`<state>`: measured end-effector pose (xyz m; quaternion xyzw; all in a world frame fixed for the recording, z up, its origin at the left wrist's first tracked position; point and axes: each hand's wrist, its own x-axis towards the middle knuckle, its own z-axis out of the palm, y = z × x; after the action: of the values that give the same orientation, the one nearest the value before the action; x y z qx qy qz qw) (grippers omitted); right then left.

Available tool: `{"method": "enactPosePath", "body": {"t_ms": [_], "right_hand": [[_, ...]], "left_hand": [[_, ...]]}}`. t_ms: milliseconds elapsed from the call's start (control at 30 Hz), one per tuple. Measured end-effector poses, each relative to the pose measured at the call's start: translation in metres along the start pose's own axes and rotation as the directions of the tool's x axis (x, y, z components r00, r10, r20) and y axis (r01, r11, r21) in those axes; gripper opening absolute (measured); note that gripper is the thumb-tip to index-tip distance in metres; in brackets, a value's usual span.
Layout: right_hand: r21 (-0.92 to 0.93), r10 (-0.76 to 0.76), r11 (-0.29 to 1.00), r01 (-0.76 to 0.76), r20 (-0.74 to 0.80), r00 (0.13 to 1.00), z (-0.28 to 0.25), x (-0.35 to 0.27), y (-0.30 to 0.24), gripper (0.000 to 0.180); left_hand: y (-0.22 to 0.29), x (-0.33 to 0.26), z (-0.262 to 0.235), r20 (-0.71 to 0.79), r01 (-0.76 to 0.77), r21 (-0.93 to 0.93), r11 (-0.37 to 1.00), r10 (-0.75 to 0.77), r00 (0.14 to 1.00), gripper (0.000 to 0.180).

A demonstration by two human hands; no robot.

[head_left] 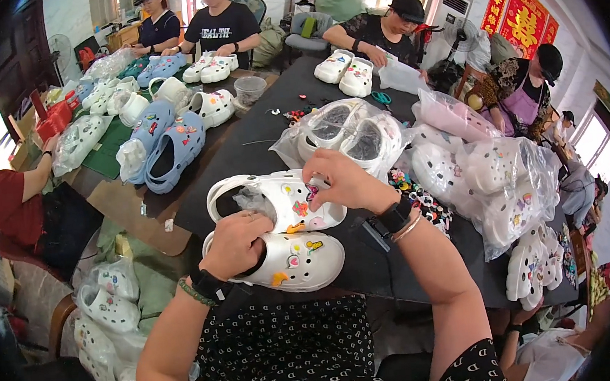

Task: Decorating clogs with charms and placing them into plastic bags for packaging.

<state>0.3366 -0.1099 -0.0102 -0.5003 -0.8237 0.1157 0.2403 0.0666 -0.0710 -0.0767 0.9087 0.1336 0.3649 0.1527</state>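
Note:
Two white clogs lie side by side in front of me, toes to the right. The far white clog (325, 216) carries several colourful shoe charms, and clear crumpled plastic (252, 203) fills its opening. On the near white clog (325, 264) sit a yellow charm, a white one with a heart and an orange one. My left hand (241, 240) is closed at the clogs' openings, its fingertips partly hidden inside. With bent fingers, my right hand (347, 180) pinches a small dark and pink shoe charm (311, 194) against the top of the far clog.
Bagged white clogs (358, 132) stand just beyond, and more bagged clogs (501, 175) are piled at right. Loose charms (420, 203) lie beside my right wrist. Blue clogs (173, 147) stand on the left table. Green-handled scissors (381, 98) lie farther back. Several people work around the tables.

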Motion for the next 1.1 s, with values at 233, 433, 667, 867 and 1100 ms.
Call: {"method": "enactPosePath", "body": {"t_ms": [233, 433, 667, 867, 1100], "right_hand": [[-0.074, -0.118, 0.991, 0.109, -0.130, 0.985, 0.011, -0.008, 0.004, 0.025], [-0.014, -0.100, 0.995, 0.101, -0.323, 0.941, 0.026, -0.018, 0.010, 0.016], [0.095, 0.058, 0.995, -0.019, -0.432, 0.900, 0.044, -0.018, 0.008, 0.012], [0.295, 0.304, 0.940, -0.169, -0.503, 0.809, 0.055, -0.014, 0.019, 0.005], [0.773, 0.594, 0.615, -0.155, -0.324, 0.737, 0.008, -0.025, 0.010, 0.011]], "left_hand": [[-0.003, -0.001, 0.000, -0.046, -0.027, -0.014, 1.000, 0.026, 0.999, 0.024], [0.001, 0.000, -0.003, 0.001, 0.018, 0.020, 1.000, -0.018, 1.000, 0.025], [0.000, -0.001, -0.001, -0.004, 0.042, 0.020, 0.999, -0.042, 0.999, 0.024], [-0.002, 0.001, 0.000, 0.022, 0.063, 0.039, 0.997, -0.064, 0.998, 0.024], [0.000, -0.004, 0.001, -0.019, 0.056, -0.028, 0.998, -0.056, 0.998, 0.024]]}}
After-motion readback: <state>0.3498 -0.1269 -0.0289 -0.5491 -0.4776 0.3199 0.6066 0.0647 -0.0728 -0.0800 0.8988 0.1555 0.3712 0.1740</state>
